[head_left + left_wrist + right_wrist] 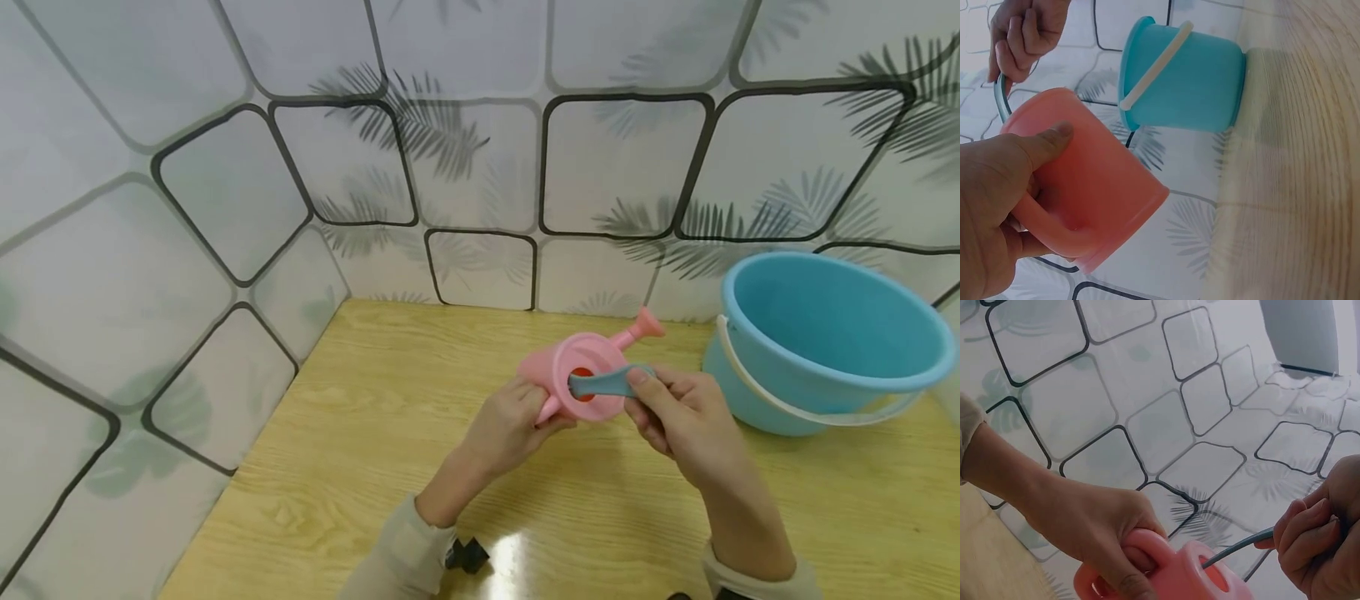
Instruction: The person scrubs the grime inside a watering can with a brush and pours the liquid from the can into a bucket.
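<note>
A pink toy watering can [542, 367] is held above the table, its open top tilted toward the head view and its spout [637, 327] pointing up and right. My left hand [504, 427] grips its handle, with the thumb lying on the can's side in the left wrist view. My right hand [688, 421] pinches the end of a blue-grey handled tool [606, 383]. The tool's other end dips inside the can and is hidden, so its kind cannot be told. Something red [581, 372] shows inside the can around it.
A light-blue bucket [780, 375] with a white carrying handle [810, 417] stands on the right of the wood-grain table [337, 467]. Patterned wall covering [480, 167] rises behind and to the left. A small black item [467, 556] sits by the left cuff.
</note>
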`<state>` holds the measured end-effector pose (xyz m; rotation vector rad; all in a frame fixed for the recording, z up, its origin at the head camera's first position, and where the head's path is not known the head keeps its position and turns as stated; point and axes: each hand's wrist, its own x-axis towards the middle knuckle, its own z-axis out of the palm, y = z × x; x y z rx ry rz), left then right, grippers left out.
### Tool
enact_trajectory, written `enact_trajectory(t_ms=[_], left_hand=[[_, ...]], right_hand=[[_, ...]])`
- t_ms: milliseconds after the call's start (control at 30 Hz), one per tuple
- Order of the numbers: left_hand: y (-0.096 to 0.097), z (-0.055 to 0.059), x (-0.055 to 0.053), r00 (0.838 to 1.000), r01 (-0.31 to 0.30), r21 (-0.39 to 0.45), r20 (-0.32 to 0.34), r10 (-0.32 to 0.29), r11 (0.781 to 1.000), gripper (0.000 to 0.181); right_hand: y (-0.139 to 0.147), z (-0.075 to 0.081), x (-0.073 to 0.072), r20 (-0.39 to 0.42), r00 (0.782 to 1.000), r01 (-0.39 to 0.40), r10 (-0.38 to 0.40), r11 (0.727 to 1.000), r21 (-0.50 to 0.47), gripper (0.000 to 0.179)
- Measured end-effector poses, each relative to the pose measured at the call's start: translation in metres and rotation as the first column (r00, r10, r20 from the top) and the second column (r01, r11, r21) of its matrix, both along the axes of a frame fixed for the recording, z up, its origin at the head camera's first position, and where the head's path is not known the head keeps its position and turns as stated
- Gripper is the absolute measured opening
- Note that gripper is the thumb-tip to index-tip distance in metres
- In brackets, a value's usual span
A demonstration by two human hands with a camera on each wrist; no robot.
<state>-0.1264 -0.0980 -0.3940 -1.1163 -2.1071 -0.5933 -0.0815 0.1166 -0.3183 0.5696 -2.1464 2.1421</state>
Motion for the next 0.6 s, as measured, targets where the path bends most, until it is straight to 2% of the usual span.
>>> enact_trajectory(t_ms=[167,400,600], left_hand=[[0.002,0.001,0.0,0.999,0.014,0.014,-0.03,-0.013,1.0,0.036],[0.0,-0.001,0.0,1.0,0.004,0.006,-0.023,-0.004,1.0,0.037],[0.003,-0.001,0.0,0.999,0.002,0.022,-0.033,-0.001,1.0,0.036]], right_hand=[[-0.009,-0.006,-0.007,0.042,0.999,-0.02,0.017,0.997,0.072,0.036],[0.0,-0.001,-0.001,0.02,1.0,0.006,-0.006,1.0,0.006,0.038],[-0.007,-0.005,-0.006,0.068,0.997,-0.028,0.022,0.996,0.085,0.038]])
